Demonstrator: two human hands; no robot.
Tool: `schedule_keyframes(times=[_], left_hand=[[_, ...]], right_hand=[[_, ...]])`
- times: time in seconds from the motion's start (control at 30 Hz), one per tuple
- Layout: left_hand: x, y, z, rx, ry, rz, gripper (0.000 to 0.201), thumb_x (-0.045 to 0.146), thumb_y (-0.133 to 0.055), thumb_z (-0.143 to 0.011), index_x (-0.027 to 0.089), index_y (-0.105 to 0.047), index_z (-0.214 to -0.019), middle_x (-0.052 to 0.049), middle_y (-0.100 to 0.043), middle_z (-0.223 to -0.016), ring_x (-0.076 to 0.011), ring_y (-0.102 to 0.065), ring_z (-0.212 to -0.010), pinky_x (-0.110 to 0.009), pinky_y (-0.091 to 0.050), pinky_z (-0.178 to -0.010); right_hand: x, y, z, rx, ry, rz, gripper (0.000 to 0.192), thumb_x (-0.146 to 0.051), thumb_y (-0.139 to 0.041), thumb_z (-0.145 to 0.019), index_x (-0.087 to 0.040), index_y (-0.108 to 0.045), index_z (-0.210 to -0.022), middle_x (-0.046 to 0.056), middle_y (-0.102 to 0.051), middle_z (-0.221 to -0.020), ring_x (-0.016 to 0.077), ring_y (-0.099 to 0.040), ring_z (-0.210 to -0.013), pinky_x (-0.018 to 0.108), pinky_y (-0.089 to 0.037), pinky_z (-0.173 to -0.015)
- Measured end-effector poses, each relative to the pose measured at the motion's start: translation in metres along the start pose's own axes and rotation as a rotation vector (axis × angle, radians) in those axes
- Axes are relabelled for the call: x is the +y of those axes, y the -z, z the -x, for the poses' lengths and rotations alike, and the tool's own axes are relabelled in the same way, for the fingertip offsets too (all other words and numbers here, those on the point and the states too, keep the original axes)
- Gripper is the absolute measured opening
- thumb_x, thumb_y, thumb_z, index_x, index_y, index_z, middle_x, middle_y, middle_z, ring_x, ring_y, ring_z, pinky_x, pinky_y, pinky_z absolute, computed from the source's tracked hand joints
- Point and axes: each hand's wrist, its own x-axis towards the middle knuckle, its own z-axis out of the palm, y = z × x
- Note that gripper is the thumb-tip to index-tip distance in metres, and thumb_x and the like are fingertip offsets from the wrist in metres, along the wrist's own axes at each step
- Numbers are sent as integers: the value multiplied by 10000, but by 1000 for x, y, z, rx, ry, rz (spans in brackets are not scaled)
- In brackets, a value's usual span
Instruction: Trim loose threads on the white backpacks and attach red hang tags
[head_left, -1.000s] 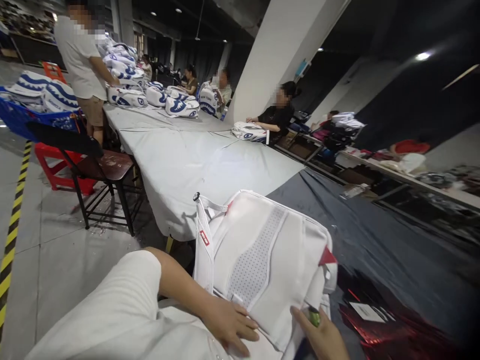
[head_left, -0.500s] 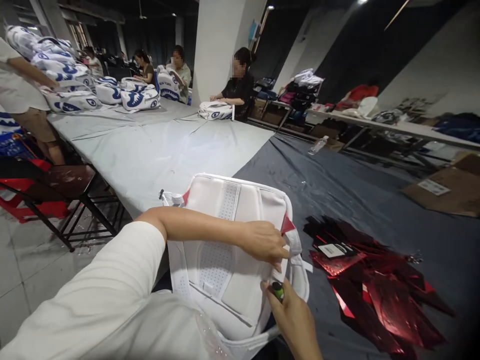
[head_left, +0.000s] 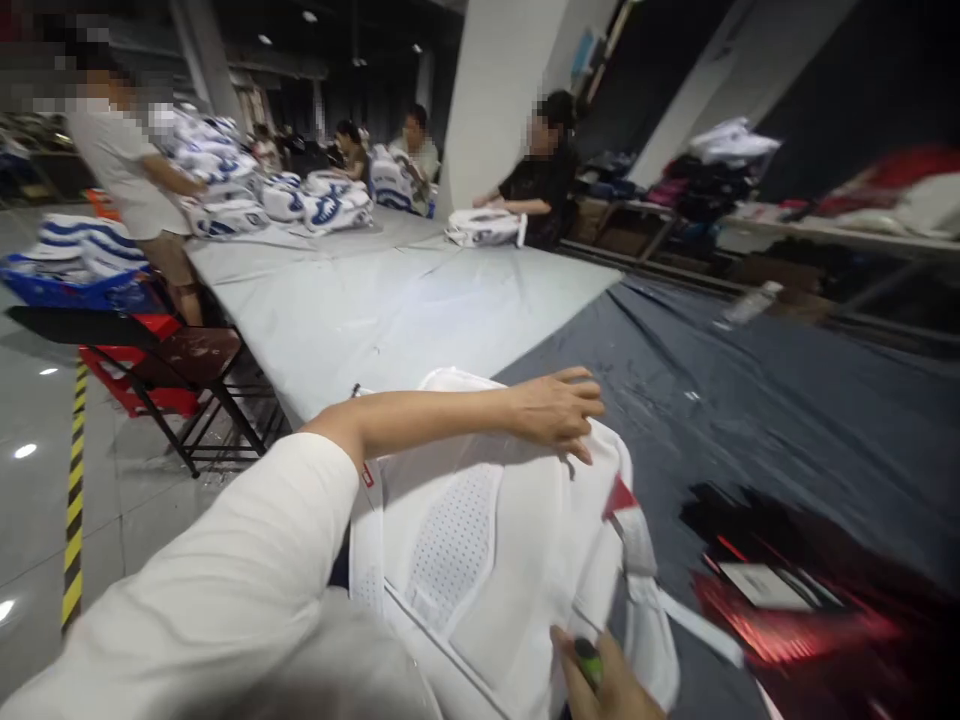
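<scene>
Looking at the long bench (head_left: 420, 310) first: half is covered in pale grey sheeting, half in dark sheeting (head_left: 750, 420), and it runs way back to where other people sit or stand with blue-and-white shark-print backpacks (head_left: 315, 205) piled up. A dark folding chair (head_left: 180, 355) stands off the near left edge, with a red stool behind it.

Right in front of me is the white backpack (head_left: 487, 540), lying back-panel up at the near end of the bench, where the grey meets the dark cloth, mesh padding showing and a small red triangle tab at the strap. A messy heap of shiny red packaging sheets (head_left: 795, 610) sits just right of it, blurry.

Left hand (head_left: 559, 410) is stretched across the top edge of the pack, fingers loosely spread and resting on the fabric, not clamped on anything I can see. Right hand (head_left: 607, 680) is at the bottom edge of view, closed around a small green thing, a lighter maybe (head_left: 589, 662), touching the pack's lower side.

Progress-wise I'd guess it's mid-check: the pack looks finished, no loose threads I can make out, but it's not stacked with the others.
</scene>
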Motion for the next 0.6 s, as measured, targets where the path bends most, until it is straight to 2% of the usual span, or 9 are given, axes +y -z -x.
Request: schedule_keyframes(times=[0.03,0.1,0.17,0.2,0.3,0.37,0.4,0.53,0.6], left_hand=[[12,0,2,-4,4,25,399,485,-498,-975,155,-709,-901,-75,-653,-1077,-239,-511,-1181,-443,-230,-1179],[35,-10,11,28,-50,127,367,521,-582,-915,171,-694,-914,-84,-640,-1064,-278,-500,-1181,-527,-192,-1201],[49,-29,21,30,-121,243,351,534,-560,-912,204,-673,-873,-57,-627,-959,-255,-535,-1046,-533,-255,-1178],[52,-40,25,30,-89,288,353,531,-514,-930,220,-660,-849,-40,-615,-919,-236,-535,-997,-512,-270,-1175],[56,-67,31,139,12,387,422,480,-344,-983,235,-633,-796,-23,-576,-834,-211,-516,-928,-481,-265,-1177],[60,-75,32,236,25,446,449,452,-300,-992,236,-636,-788,-29,-569,-825,-220,-510,-969,-495,-226,-1198],[63,-77,32,250,22,465,442,450,-310,-991,238,-643,-792,-31,-574,-834,-229,-508,-1007,-511,-200,-1211],[72,-74,33,108,-4,408,306,430,-474,-957,223,-682,-870,-47,-606,-910,-275,-489,-1138,-610,-132,-1227],[74,-70,37,55,-28,361,235,402,-563,-918,201,-683,-940,-68,-615,-982,-302,-470,-1203,-646,-152,-1216]], right_hand=[[-6,5,8,-61,15,15,479,-612,-353,-922,-246,-652,-1004,113,-704,-699,351,-696,-685,385,-458,-573],[-19,15,19,-56,44,19,420,-492,-380,-952,-218,-645,-1128,118,-737,-840,314,-705,-767,356,-460,-632],[-28,23,20,-58,17,20,380,-431,-472,-927,-196,-649,-1167,75,-718,-779,259,-690,-725,304,-442,-626],[-30,27,18,-43,-6,-29,374,-427,-492,-923,-190,-660,-1159,56,-705,-747,231,-673,-691,285,-434,-617],[-32,42,17,146,-83,-356,475,-513,-504,-939,-159,-648,-1220,52,-720,-813,174,-636,-663,257,-448,-608],[-37,54,20,277,-75,-599,588,-615,-445,-960,-140,-628,-1252,75,-734,-911,153,-631,-659,254,-474,-605],[-40,59,20,309,-49,-683,641,-666,-404,-964,-132,-639,-1229,74,-729,-878,146,-626,-632,252,-477,-590],[-58,70,13,379,7,-814,852,-842,-305,-894,-116,-706,-1090,-25,-502,-482,134,-535,-438,237,-409,-465],[-65,67,6,396,-15,-880,882,-878,-384,-839,-123,-688,-1179,-14,-563,-540,147,-578,-480,251,-449,-495]])
